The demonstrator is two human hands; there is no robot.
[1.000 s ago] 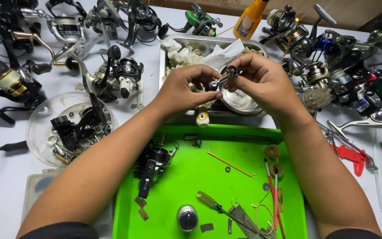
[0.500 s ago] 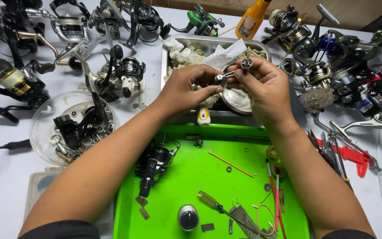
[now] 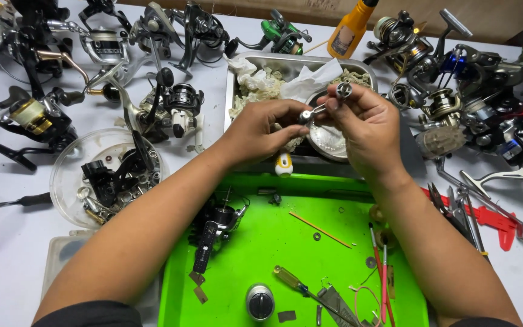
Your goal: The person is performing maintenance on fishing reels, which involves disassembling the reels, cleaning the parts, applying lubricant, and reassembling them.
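Nearest lies a green tray [image 3: 273,242] carrying one screwdriver [image 3: 301,287], one round knob [image 3: 260,301] and one dark reel body [image 3: 216,227]. Above its far edge, the left hand [image 3: 260,130] and right hand [image 3: 364,124] each pinch one small metal reel part [image 3: 325,104] with closed fingers, over a steel tray [image 3: 292,60]. Beyond, on the tabletop [image 3: 7,254], one orange bottle [image 3: 349,30]

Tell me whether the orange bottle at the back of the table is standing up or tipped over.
Standing, though leaning: the orange bottle has its base on the table, dark cap uppermost.
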